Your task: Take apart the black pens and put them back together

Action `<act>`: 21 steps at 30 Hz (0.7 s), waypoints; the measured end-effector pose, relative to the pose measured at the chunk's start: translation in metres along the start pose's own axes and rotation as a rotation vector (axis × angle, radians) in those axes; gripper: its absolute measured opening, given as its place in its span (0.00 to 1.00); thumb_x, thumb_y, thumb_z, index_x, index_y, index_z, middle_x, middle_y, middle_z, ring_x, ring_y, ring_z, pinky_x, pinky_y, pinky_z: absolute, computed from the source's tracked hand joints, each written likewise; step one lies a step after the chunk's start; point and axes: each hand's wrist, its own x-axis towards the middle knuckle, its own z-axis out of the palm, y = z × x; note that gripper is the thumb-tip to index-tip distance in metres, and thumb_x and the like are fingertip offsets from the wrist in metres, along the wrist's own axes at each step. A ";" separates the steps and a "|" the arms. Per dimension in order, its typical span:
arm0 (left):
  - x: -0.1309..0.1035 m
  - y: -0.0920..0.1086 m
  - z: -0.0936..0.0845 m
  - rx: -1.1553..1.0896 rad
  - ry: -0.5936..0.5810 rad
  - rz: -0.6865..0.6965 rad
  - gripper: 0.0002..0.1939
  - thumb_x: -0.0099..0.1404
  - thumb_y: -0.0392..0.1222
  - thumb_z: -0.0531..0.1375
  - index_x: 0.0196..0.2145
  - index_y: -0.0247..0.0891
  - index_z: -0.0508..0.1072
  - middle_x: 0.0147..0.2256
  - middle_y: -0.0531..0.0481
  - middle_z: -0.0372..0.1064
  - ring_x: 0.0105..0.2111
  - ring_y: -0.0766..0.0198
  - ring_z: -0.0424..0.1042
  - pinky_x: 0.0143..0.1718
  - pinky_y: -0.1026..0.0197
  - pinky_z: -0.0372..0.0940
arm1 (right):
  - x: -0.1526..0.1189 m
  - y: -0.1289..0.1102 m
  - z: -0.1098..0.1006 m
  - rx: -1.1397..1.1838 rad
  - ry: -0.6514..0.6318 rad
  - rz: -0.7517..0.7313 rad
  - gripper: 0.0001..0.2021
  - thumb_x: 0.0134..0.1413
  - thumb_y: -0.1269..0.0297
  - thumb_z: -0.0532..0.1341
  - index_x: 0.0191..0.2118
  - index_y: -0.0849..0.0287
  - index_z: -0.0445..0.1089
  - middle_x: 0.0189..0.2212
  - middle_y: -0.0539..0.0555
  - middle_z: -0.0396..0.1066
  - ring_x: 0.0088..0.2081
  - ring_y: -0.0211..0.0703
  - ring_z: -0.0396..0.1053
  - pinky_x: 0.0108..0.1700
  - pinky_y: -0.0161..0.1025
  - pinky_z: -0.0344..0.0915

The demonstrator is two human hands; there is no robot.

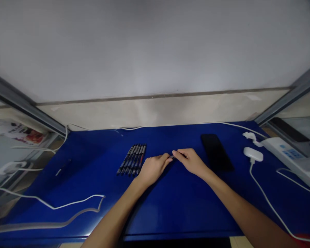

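Note:
Near the middle of the blue table (175,206), my left hand (154,168) and my right hand (189,160) hold a dark, slim pen (172,157) between them. The fingers of both hands are closed in a pinch, and much of the pen is hidden by them. Just left of my left hand lies a row of several dark pens (132,159) with grey upper parts, side by side and slanted. Another dark pen (63,167) lies alone farther left on the table.
A black phone (217,152) lies right of my right hand. Farther right are a white earphone case (253,154) on a cable and a white power strip (291,158). White cables (54,208) cross the left side. A wall (155,110) stands behind.

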 end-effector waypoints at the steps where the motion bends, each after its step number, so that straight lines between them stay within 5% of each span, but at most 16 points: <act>1: 0.000 0.001 -0.001 -0.019 0.004 0.004 0.24 0.74 0.55 0.39 0.42 0.40 0.69 0.32 0.49 0.72 0.29 0.62 0.72 0.28 0.64 0.59 | 0.000 0.000 0.000 0.017 0.005 0.013 0.27 0.62 0.45 0.52 0.19 0.57 0.48 0.17 0.45 0.44 0.21 0.34 0.45 0.24 0.37 0.43; 8: -0.001 0.006 -0.012 -0.294 0.115 0.094 0.21 0.73 0.53 0.47 0.35 0.39 0.73 0.33 0.48 0.68 0.36 0.63 0.66 0.42 0.59 0.61 | -0.001 -0.001 -0.001 0.208 0.045 0.072 0.27 0.61 0.43 0.54 0.18 0.57 0.57 0.15 0.46 0.55 0.19 0.35 0.53 0.24 0.36 0.52; 16: 0.006 -0.001 -0.006 -1.177 0.161 -0.206 0.17 0.66 0.55 0.58 0.39 0.36 0.67 0.25 0.55 0.65 0.23 0.70 0.63 0.23 0.68 0.56 | 0.000 -0.007 0.004 0.394 -0.128 -0.047 0.15 0.61 0.49 0.58 0.44 0.56 0.66 0.32 0.52 0.70 0.32 0.40 0.68 0.35 0.38 0.65; 21: 0.007 -0.006 -0.014 -1.338 0.243 -0.277 0.21 0.65 0.56 0.59 0.42 0.33 0.71 0.29 0.48 0.71 0.24 0.69 0.67 0.22 0.67 0.58 | 0.001 -0.006 -0.003 0.450 -0.055 -0.012 0.11 0.60 0.55 0.61 0.40 0.58 0.70 0.25 0.49 0.68 0.28 0.38 0.66 0.34 0.39 0.64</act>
